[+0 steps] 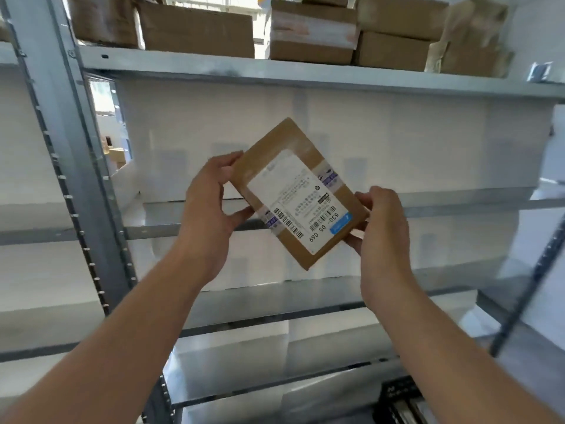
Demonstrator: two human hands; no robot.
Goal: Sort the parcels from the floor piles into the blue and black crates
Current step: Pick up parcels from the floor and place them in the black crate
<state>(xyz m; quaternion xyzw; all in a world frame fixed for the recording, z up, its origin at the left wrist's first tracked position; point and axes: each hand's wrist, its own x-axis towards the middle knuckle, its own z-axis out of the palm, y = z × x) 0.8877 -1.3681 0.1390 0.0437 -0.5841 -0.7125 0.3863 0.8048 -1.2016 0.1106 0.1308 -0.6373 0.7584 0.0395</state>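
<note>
**Parcel held up between both hands, in front of the rack**

- I see one parcel (298, 194), a flat brown cardboard box, held in the air at about the centre of the view. It is tilted, with one corner pointing up and another down.
- Left hand (211, 206): it grips the parcel's upper-left side. The fingers curl over the top edge and the thumb presses in from below on the same side.
- Right hand (382, 228): it grips the lower-right corner. The fingers wrap over the edge, and the thumb lies under the parcel, mostly hidden.
- The parcel spans the gap between the hands, and nothing else touches it. Both forearms reach up from the bottom of the view.
- A white label (301, 200) covers most of the face turned toward me. It is rotated with the box. I can read large digits and barcodes near its lower end, plus a blue patch at the corner nearest the right hand. The finer print is too small for me to read.
- Strips of printed tape cross the box on either side of the label.
- Behind the parcel is a grey metal rack (61, 148) with several shelves. White material lines the back of the middle levels.
- The top shelf (275, 71) carries brown boxes (195, 29) side by side, and some on the right are stacked.
- A dark thing (400, 396) sits low on the right, cut off by the frame edge. I cannot tell what it is.
</note>
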